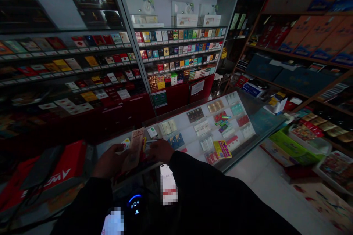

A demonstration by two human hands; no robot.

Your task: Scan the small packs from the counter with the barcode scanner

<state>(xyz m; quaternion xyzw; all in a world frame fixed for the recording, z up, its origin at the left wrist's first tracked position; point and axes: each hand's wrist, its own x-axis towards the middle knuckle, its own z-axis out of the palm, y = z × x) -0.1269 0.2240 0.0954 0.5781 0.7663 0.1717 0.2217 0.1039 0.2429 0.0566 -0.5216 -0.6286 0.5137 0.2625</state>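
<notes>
My left hand [111, 161] is closed on a long, flat pinkish-beige packet [137, 141], which stands tilted above the near edge of the glass counter. Just right of it, my right hand [161, 150] has its fingers bent over a small packet with dark print [149, 144]. Its fingertips are dim, so what they hold is unclear. A bit of yellow packaging [144, 143] shows between the two hands. Beyond them, a small white and green pack [152, 132] lies on the counter. Below my right wrist is a lit phone screen [168, 180].
The glass counter [190, 137] displays several cigarette packs and a yellow and purple packet [222, 149]. A red box [68, 170] stands at left. A round device with a blue light [135, 203] sits in front. Shelves of packs [179, 49] line the back; boxes [311, 36] fill the right.
</notes>
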